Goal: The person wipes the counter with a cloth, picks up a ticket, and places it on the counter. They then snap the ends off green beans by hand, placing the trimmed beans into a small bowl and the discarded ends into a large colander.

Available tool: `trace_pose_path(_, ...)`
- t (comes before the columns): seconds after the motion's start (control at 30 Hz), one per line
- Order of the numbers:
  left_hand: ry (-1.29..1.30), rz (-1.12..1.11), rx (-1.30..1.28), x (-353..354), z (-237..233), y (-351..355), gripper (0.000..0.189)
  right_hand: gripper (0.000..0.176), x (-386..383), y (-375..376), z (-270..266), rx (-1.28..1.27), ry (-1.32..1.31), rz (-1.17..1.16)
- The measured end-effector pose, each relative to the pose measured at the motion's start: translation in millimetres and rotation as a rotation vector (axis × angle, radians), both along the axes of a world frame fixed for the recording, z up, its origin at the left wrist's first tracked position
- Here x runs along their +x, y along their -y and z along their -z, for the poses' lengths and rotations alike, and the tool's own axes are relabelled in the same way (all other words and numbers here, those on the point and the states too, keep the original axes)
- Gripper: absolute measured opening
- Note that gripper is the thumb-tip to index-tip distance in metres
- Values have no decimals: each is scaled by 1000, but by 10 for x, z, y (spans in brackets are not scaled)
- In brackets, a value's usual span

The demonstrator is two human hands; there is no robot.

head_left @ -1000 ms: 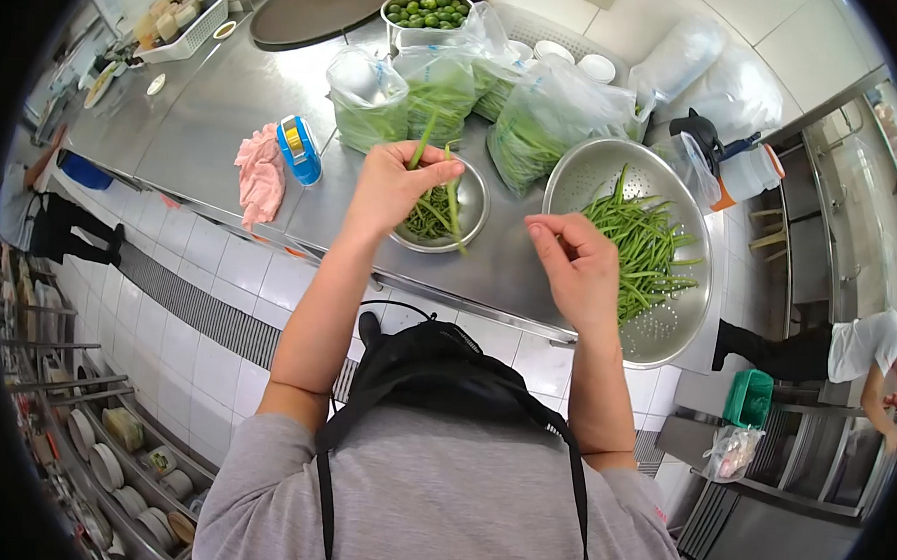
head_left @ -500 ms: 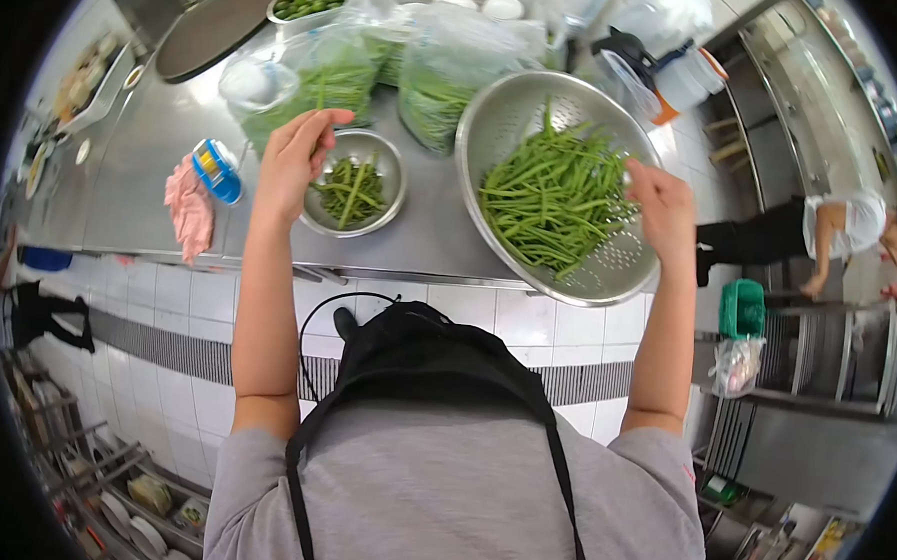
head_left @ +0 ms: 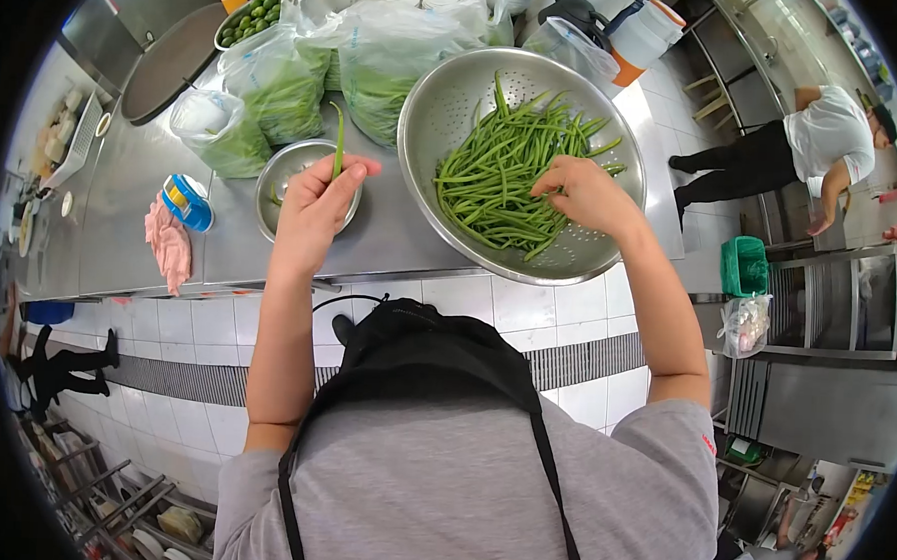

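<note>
My left hand [head_left: 317, 206] pinches a single green bean [head_left: 339, 138] that sticks upward, just over the small steel bowl [head_left: 282, 172]. My right hand [head_left: 580, 193] reaches into the big steel colander [head_left: 436, 99], fingers down on the pile of green beans [head_left: 503, 172]; whether it grips any is unclear. Both bowls stand on the steel counter [head_left: 391, 227] in front of me.
Several clear bags of green beans [head_left: 277, 82] stand behind the bowls, with a bowl of limes [head_left: 250, 16] further back. A pink cloth [head_left: 168, 248] and blue tape dispenser [head_left: 186, 200] lie left. Another person [head_left: 805, 145] bends over at the right.
My right hand moved from the colander's right rim into the bean pile. My left hand now holds one bean upright over the small bowl. The view shifted right.
</note>
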State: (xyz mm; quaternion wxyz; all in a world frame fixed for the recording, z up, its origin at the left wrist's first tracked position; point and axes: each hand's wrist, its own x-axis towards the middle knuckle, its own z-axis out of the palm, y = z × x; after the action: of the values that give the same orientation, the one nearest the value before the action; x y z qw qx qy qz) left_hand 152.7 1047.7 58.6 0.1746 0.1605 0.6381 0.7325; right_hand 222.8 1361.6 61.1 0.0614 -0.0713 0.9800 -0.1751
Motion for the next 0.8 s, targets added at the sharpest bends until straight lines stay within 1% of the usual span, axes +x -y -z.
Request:
trace_pose_path(0.07, 4, 3, 10, 13, 18, -15, 19, 18, 19, -68, 20, 30, -37, -4)
trace_pose_path(0.13, -8, 4, 5, 17, 40, -28, 19, 22, 33, -129, 8, 189, -37, 63)
trace_pose_path(0.17, -9, 2, 10, 22, 55, -37, 19, 22, 42, -134, 19, 193, -39, 61)
trace_pose_path(0.23, 8, 17, 2, 25, 80, -44, 19, 22, 75, -110, 52, -11, -26, -135)
trace_pose_path(0.33, 44, 20, 15, 43, 79, -71, 19, 20, 66, -32, 3, -53, -26, -176)
trace_pose_path(0.37, 43, 16, 17, 49, 79, -84, 19, 20, 49, -6, -55, -51, -26, -180)
trace_pose_path(0.43, 39, 1, -35, 64, 79, -99, 20, 16, -7, 60, -178, -472, -172, 19)
trace_pose_path(0.47, 42, -7, -37, 75, 76, -101, 20, 16, -35, 100, -170, -475, -168, 12)
trace_pose_path(0.53, 83, 39, 47, 77, 57, -104, 21, 12, -100, 194, -141, -10, -419, -217)
trace_pose_path(0.57, 80, 35, 48, 80, 46, -108, 21, 8, -140, 223, -80, 107, -449, -311)
trace_pose_path(0.6, 102, 35, 78, 89, 38, -113, 23, 8, -184, 245, -22, 108, -450, -317)
trace_pose_path(0.67, 125, 31, 107, 112, 51, -93, 24, 6, -252, 279, 123, 206, -286, -481)
trace_pose_path(0.7, 127, 28, 102, 110, 71, -80, 24, 6, -285, 286, 217, 152, -250, -486)
trace_pose_path(0.73, 131, 25, 98, 112, 84, -68, 23, 6, -321, 272, 288, 152, -251, -493)
trace_pose_path(0.8, 124, 17, 89, 131, 87, -29, 23, 8, -372, 274, 349, 201, -88, -569)
